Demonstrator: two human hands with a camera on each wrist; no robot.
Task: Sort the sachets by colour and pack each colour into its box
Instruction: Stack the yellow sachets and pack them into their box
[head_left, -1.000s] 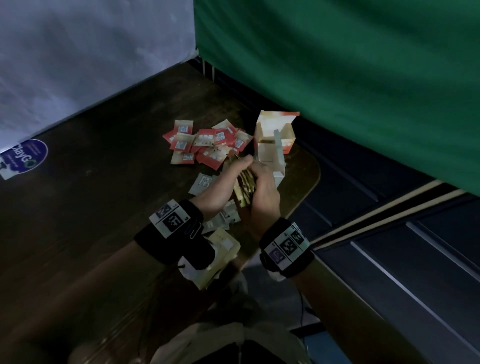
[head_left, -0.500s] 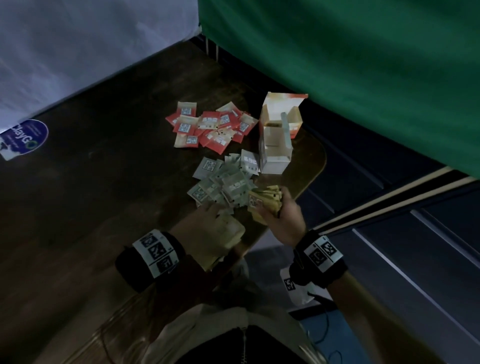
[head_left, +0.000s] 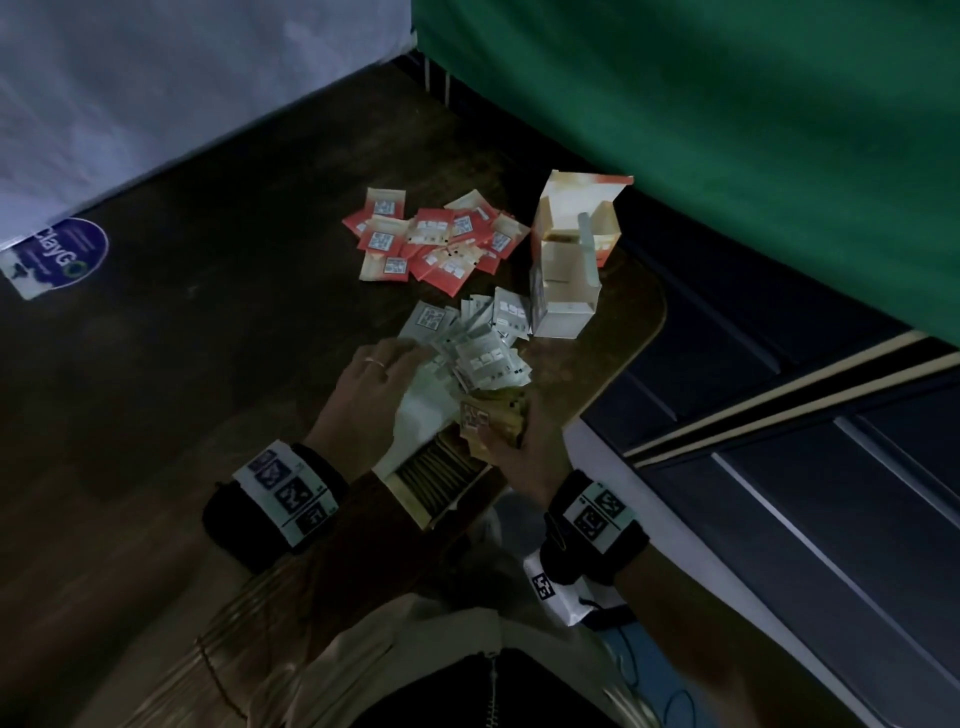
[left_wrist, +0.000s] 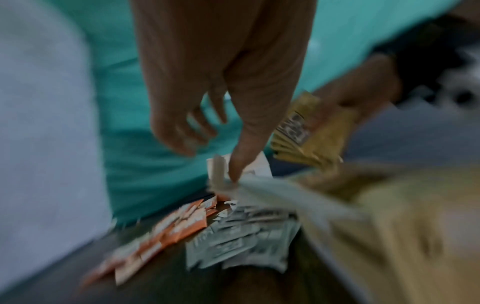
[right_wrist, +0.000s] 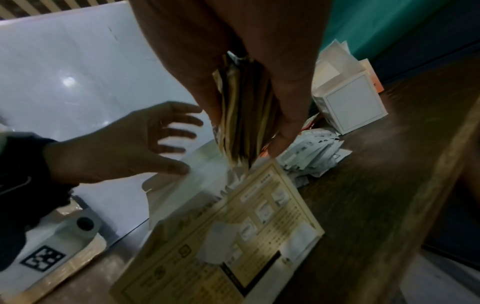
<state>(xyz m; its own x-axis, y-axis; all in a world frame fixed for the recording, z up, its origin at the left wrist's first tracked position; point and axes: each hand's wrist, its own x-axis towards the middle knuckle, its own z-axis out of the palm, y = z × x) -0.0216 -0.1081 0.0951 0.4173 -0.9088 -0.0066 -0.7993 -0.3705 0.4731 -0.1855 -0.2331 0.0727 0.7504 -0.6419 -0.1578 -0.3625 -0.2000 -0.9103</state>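
My right hand (head_left: 511, 447) grips a thick stack of yellow sachets (head_left: 491, 418) just above the far end of the open yellow box (head_left: 415, 499), which lies at the table's near edge with several yellow sachets inside. The left hand (head_left: 384, 371) has its fingers straight and spread, and its thumb presses the box's pale lid flap (head_left: 421, 410) back. In the right wrist view the yellow stack (right_wrist: 244, 123) points down at the box (right_wrist: 221, 236). Red sachets (head_left: 431, 241) lie in a far pile, white sachets (head_left: 478, 345) in a nearer one.
An open orange box (head_left: 605, 218) and an open white box (head_left: 563, 312) stand together at the table's right end, beside the green curtain (head_left: 727, 130). The rounded table edge (head_left: 639, 343) drops off to the right. A blue sticker (head_left: 62, 257) is at the far left.
The left hand slid forward off the yellow box onto its flap, and the box now lies open. My right hand brought the yellow stack in over the box.
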